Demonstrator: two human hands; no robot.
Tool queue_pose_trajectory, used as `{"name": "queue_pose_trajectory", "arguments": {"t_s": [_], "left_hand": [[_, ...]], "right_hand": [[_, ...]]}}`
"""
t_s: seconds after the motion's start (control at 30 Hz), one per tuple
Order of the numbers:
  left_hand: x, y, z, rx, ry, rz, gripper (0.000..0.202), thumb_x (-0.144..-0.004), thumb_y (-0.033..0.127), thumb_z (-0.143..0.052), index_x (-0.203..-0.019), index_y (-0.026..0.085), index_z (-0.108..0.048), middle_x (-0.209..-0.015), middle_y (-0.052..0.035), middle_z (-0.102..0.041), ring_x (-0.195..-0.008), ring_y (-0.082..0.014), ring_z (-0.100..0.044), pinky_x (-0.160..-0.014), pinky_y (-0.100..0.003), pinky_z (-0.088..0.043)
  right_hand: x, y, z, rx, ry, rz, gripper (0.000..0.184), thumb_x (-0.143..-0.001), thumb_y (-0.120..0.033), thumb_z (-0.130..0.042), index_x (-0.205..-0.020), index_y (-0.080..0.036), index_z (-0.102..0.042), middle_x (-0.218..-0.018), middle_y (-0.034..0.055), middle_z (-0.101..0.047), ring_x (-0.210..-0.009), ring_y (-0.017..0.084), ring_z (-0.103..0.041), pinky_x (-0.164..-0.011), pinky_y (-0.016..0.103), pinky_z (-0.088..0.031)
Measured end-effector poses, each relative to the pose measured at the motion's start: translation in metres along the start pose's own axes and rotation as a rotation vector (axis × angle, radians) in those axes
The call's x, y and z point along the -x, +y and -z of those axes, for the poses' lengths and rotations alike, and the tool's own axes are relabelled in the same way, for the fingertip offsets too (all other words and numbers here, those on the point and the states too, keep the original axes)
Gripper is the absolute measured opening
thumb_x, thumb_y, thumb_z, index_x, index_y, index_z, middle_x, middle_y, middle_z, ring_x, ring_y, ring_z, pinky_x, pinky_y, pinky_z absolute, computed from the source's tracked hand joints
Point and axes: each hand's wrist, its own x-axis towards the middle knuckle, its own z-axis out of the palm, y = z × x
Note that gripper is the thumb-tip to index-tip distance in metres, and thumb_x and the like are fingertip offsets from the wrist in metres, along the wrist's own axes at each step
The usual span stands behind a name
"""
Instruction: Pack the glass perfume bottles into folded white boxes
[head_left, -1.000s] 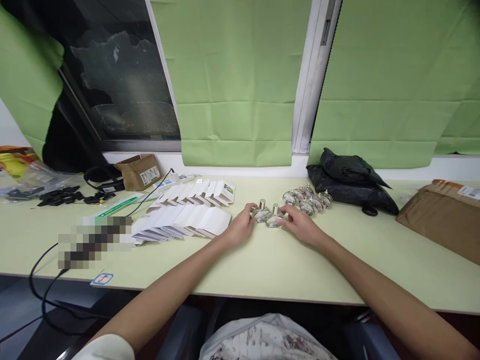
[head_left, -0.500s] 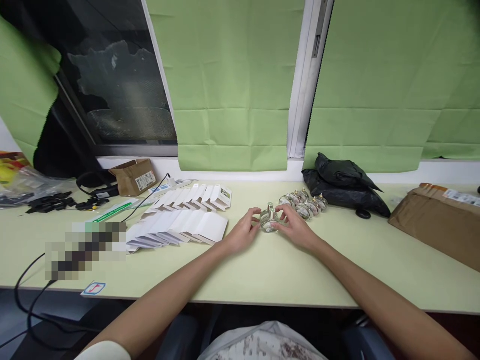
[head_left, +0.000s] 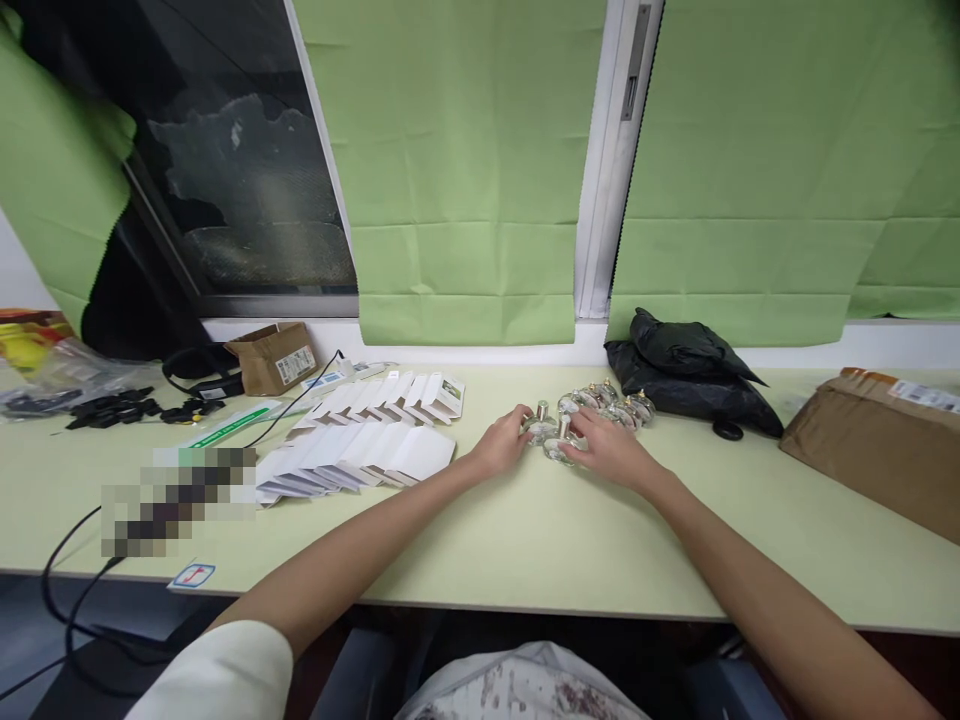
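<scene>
Two clear glass perfume bottles with silvery caps stand close together on the table in front of me. My left hand [head_left: 504, 442] has its fingers around the side of the left perfume bottle [head_left: 538, 432]. With thumb and fingers, my right hand [head_left: 613, 450] grips the right perfume bottle [head_left: 556, 450], a little nearer to me. Part of each bottle is hidden by the fingers. Just behind my right hand, several more round perfume bottles [head_left: 592, 395] with gold-coloured tops stand grouped; my hand covers some of them.
Two rows of white boxes [head_left: 420, 455] lie leaning over to the left. Black plastic bags [head_left: 690, 370] and a large cardboard box [head_left: 877, 450] are on the right. A small cardboard box [head_left: 274, 358], cables and a green-white packet [head_left: 234, 424] lie left.
The two bottles stood one behind the other and are now side by side. My right hand has shifted its bottle right; my left hand has moved slightly right and away from me.
</scene>
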Motion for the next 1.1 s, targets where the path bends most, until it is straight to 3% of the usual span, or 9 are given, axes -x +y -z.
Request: {"name": "queue_pose_trajectory", "arguments": {"t_s": [0.27,0.47,0.57,0.67,0.8,0.87,0.93,1.1], "left_hand": [[-0.035,-0.008,-0.008,-0.037,0.020,0.079,0.034,-0.100,0.020,-0.052,-0.134,0.024,-0.050,-0.125,-0.0128,-0.071,-0.110,-0.0267,-0.070,-0.095,-0.039,-0.052],[-0.031,-0.003,0.006,-0.088,-0.008,0.117,0.044,-0.099,0.022,-0.055,-0.142,0.020,-0.045,-0.134,-0.0178,-0.066,-0.116,-0.0285,-0.068,-0.100,-0.041,-0.050],[-0.010,-0.004,0.030,-0.151,-0.013,0.113,0.042,-0.095,0.027,-0.062,-0.135,0.019,-0.052,-0.138,-0.0194,-0.061,-0.127,-0.0349,-0.060,-0.106,-0.048,-0.046],[0.024,-0.010,0.062,-0.303,-0.004,0.114,0.032,-0.094,0.032,-0.065,-0.123,0.021,-0.060,-0.131,-0.0182,-0.065,-0.131,-0.0399,-0.055,-0.110,-0.055,-0.040],[0.076,-0.018,0.092,-0.569,0.030,0.226,0.037,-0.094,0.041,-0.065,-0.123,0.019,-0.061,-0.128,-0.0235,-0.065,-0.128,-0.0462,-0.055,-0.106,-0.061,-0.039],[0.098,-0.018,0.098,-0.662,0.025,0.270,0.035,-0.097,0.041,-0.060,-0.122,0.017,-0.062,-0.127,-0.0244,-0.065,-0.124,-0.0460,-0.057,-0.104,-0.060,-0.042],[0.113,-0.015,0.097,-0.706,0.016,0.258,0.036,-0.098,0.044,-0.059,-0.121,0.016,-0.063,-0.139,-0.0253,-0.059,-0.125,-0.0462,-0.056,-0.102,-0.057,-0.044],[0.122,-0.002,0.086,-0.631,-0.030,0.226,0.041,-0.098,0.049,-0.060,-0.127,0.019,-0.060,-0.153,-0.0218,-0.050,-0.137,-0.0459,-0.048,-0.106,-0.058,-0.042]], "right_hand": [[-0.002,0.006,0.008,0.168,-0.059,-0.191,0.031,-0.103,-0.051,-0.050,-0.110,-0.022,-0.058,-0.099,0.0074,-0.074,-0.087,0.028,-0.069,-0.072,0.034,-0.041],[-0.001,0.009,0.001,0.200,-0.010,-0.244,0.037,-0.102,-0.054,-0.050,-0.118,-0.022,-0.056,-0.101,0.0120,-0.075,-0.091,0.033,-0.070,-0.074,0.036,-0.041],[0.000,0.004,0.001,0.203,0.068,-0.290,0.044,-0.101,-0.060,-0.050,-0.120,-0.020,-0.055,-0.089,0.0142,-0.073,-0.079,0.033,-0.069,-0.068,0.035,-0.039],[0.000,-0.003,0.000,0.187,0.225,-0.305,0.042,-0.103,-0.059,-0.047,-0.119,-0.020,-0.054,-0.082,0.0121,-0.071,-0.065,0.029,-0.065,-0.062,0.033,-0.034],[0.001,-0.011,-0.008,0.142,0.354,-0.172,0.037,-0.107,-0.052,-0.039,-0.117,-0.021,-0.056,-0.079,0.0094,-0.070,-0.063,0.025,-0.063,-0.059,0.032,-0.029],[0.003,-0.015,-0.014,0.109,0.331,-0.088,0.037,-0.108,-0.050,-0.036,-0.116,-0.020,-0.058,-0.083,0.0100,-0.071,-0.069,0.025,-0.065,-0.059,0.032,-0.029],[0.005,-0.020,-0.020,0.075,0.288,-0.029,0.037,-0.109,-0.048,-0.035,-0.116,-0.020,-0.059,-0.091,0.0107,-0.074,-0.074,0.024,-0.067,-0.059,0.032,-0.029],[0.009,-0.027,-0.032,0.029,0.231,0.051,0.034,-0.110,-0.044,-0.037,-0.118,-0.021,-0.059,-0.105,0.0095,-0.076,-0.078,0.023,-0.068,-0.062,0.032,-0.032]]}}
